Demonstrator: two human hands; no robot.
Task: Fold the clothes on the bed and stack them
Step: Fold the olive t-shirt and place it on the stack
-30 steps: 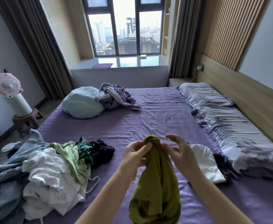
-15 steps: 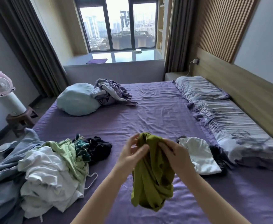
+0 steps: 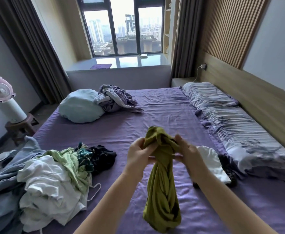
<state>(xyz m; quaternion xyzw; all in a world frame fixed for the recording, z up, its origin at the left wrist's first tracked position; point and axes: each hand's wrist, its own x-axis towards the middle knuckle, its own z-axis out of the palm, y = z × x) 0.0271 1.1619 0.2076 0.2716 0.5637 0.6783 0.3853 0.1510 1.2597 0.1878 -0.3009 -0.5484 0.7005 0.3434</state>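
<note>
both hands raised over the near middle of the bed (image 3: 163,107), its purple sheet creased. left hand (image 3: 138,155) curled round the upper left part of an olive green garment (image 3: 162,186), fingers closed on the cloth. right hand (image 3: 188,153) gripping the upper right part of the same garment, fingers bent into the bunched fabric, slightly blurred. garment twisted into a rope, hanging from the two hands above the sheet, its lower end bunched toward the near edge of the bed; whether that end touches the sheet, hard to tell. unfolded pile of clothes (image 3: 42,179) heaped at the near left edge of the bed: white, pale green, grey-blue, teal and black pieces tangled together. folded white garment (image 3: 211,163) lying just right of the right hand, on top of something black (image 3: 228,168), close beside the patterned pillows (image 3: 239,129) along the right edge. pale blue pillow (image 3: 81,106) toward the far left corner, touching a crumpled lilac-grey bundle (image 3: 114,98). pink fan (image 3: 0,89) on a stool off the left side.
</note>
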